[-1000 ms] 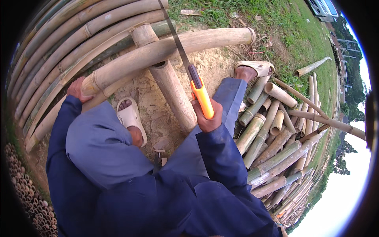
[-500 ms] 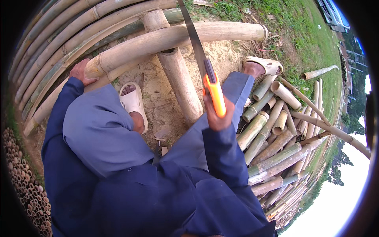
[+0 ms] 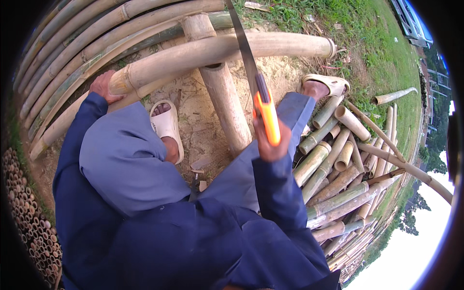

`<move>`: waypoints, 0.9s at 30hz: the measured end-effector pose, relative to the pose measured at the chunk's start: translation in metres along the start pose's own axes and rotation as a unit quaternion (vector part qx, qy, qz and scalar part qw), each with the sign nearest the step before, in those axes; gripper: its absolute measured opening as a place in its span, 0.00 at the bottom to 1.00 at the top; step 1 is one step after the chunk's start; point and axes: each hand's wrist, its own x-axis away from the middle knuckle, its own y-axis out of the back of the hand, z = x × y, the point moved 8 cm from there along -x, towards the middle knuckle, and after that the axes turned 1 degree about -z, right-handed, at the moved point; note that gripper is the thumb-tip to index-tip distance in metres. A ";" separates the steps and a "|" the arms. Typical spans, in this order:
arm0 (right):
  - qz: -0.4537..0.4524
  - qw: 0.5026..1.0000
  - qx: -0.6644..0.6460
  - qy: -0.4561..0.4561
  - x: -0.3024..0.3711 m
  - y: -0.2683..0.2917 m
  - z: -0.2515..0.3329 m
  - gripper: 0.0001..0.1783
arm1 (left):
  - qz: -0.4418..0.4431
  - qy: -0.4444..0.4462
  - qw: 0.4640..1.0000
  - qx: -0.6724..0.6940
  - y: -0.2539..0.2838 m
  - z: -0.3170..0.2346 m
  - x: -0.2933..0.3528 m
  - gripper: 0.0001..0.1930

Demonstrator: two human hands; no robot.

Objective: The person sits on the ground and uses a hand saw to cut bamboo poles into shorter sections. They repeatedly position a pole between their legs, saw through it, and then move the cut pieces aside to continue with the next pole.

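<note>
A thick tan bamboo pole lies crosswise in front of me over an upright-leaning bamboo post. Its left end is in the grip of my left hand, fingers wrapped round it; part of them is hidden. My right hand is closed round the orange handle of a handsaw. The saw's long dark blade runs away from me across the pole, just right of the post. Whether the teeth have cut into the bamboo cannot be made out.
Long bamboo poles lie side by side at the far left. A heap of cut bamboo pieces is on my right, and stacked bamboo ends fill the lower left. Sawdust covers the ground between my sandalled feet.
The whole view has shifted slightly, so things sit a little further right and lower. Both hands keep their grips, and the saw stays across the pole.
</note>
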 end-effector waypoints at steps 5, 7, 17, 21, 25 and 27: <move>-0.014 0.999 0.025 0.041 0.115 0.055 0.046 0.24 | -0.010 -0.004 1.000 -0.011 -0.003 -0.001 0.006 0.49; -0.032 0.999 0.011 0.025 0.092 0.049 0.051 0.22 | -0.004 0.005 1.000 -0.018 -0.005 -0.001 0.004 0.49; 0.012 0.992 -0.006 -0.122 0.068 0.037 0.002 0.17 | 0.021 0.015 1.000 0.012 -0.002 -0.001 0.000 0.48; 0.030 0.997 0.017 -0.066 0.110 0.059 0.046 0.22 | -0.043 0.005 0.999 -0.010 0.000 -0.003 0.007 0.47; 0.008 0.995 0.026 -0.101 -0.002 0.011 0.028 0.10 | -0.028 0.013 1.000 0.000 0.000 -0.004 0.008 0.46; -0.008 0.998 -0.068 0.016 -0.043 -0.014 0.030 0.08 | -0.031 0.010 0.999 -0.003 0.007 -0.003 0.000 0.46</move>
